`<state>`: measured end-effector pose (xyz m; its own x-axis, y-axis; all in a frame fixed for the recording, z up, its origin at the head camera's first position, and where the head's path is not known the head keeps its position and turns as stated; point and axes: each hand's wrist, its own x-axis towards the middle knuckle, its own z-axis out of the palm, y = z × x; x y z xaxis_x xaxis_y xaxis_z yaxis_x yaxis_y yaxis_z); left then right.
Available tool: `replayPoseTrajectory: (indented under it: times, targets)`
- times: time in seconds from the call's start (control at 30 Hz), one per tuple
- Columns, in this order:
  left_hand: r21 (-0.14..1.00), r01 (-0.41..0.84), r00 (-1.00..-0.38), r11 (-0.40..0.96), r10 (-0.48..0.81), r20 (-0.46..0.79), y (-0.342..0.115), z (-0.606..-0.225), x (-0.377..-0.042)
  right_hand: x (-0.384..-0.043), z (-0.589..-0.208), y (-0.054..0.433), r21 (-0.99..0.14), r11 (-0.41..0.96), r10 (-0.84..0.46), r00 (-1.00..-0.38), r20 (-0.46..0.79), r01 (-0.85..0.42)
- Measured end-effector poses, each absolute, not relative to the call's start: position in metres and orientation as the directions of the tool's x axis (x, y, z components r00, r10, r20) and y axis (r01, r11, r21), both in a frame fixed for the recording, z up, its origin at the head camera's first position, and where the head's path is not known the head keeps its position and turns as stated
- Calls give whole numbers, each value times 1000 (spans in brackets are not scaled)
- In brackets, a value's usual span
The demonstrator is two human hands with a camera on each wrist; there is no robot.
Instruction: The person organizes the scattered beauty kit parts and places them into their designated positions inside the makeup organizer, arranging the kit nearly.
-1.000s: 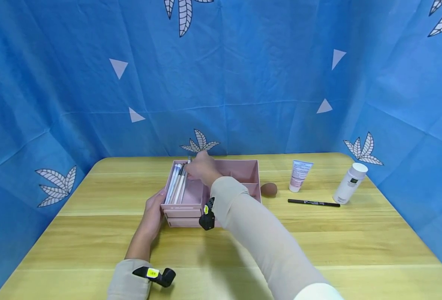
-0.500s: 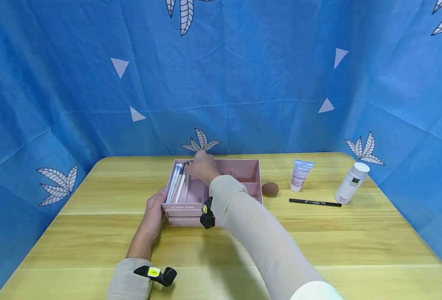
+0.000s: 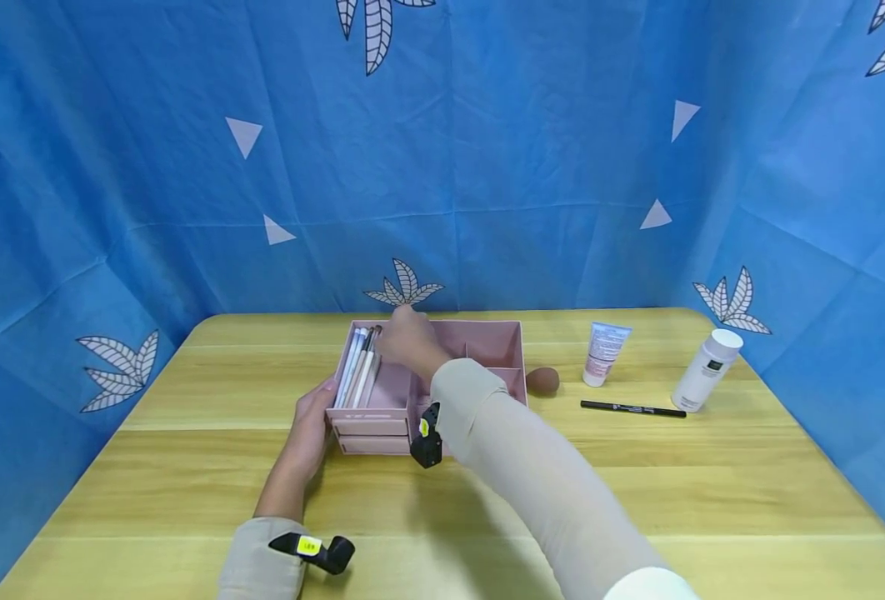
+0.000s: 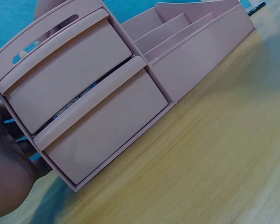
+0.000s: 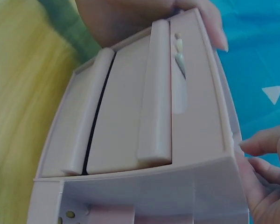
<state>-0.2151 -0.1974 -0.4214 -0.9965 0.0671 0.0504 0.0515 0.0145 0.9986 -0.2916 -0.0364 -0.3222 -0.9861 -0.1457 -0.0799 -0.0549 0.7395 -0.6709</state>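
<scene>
A blue cloth backdrop printed with white leaves [image 3: 487, 167] fills the upper frame. Below spreads a pale wood-grain table [image 3: 187, 467]. A pink plastic organizer [image 3: 491, 337] sits at centre; the left hand [image 3: 310, 425] presses extended fingers to its left wall. The right hand [image 3: 410, 342], its grip unclear, is beside slim white-handled brushes [image 3: 352, 367]. Centre right: white bottle [image 3: 707, 371], pale tube [image 3: 605, 354], black pencil [image 3: 632, 409], brown sponge [image 3: 542, 381].

Head view looks down; wrist closeups share drawers [image 4: 109, 128].
</scene>
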Motion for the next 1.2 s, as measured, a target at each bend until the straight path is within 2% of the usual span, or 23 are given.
replayPoseTrajectory:
  times: [0.27,0.57,0.8,1.2]
  targets:
    - [998,56,-996,9,67,55,-197,-422,-215,-281,-322,-24,-750,647,-208,-978,2,-140]
    - [999,48,-997,0,56,48,-195,-420,-214,-274,-322,-12,-819,551,-221,-975,38,-157]
    - [999,46,-997,1,58,46,-194,-419,-214,-271,-322,3,-922,368,-264,-964,20,-120]
    - [999,47,-998,-25,46,48,-193,-419,-214,-275,-330,31,-944,323,-212,-977,-6,-64]
